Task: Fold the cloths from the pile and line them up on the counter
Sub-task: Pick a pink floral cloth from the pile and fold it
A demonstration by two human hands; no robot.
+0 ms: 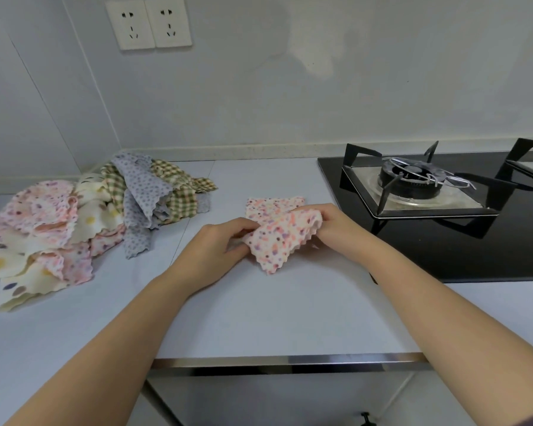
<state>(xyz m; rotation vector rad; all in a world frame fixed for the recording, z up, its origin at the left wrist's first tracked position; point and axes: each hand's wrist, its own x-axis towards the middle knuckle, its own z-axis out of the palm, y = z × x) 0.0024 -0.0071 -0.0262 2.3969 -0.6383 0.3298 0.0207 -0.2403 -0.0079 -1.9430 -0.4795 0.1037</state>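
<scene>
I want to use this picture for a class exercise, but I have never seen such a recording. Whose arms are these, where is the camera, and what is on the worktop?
There is no machine here: a person wears one camera on the head, looking forward and down, so the two bare arms are the wearer's own. The left hand and right hand both grip a pink dotted cloth over the counter. Behind it a similar cloth lies flat. To the left sits a pile of unfolded cloths; to the right, a black gas hob. Two sockets are on the wall.
</scene>
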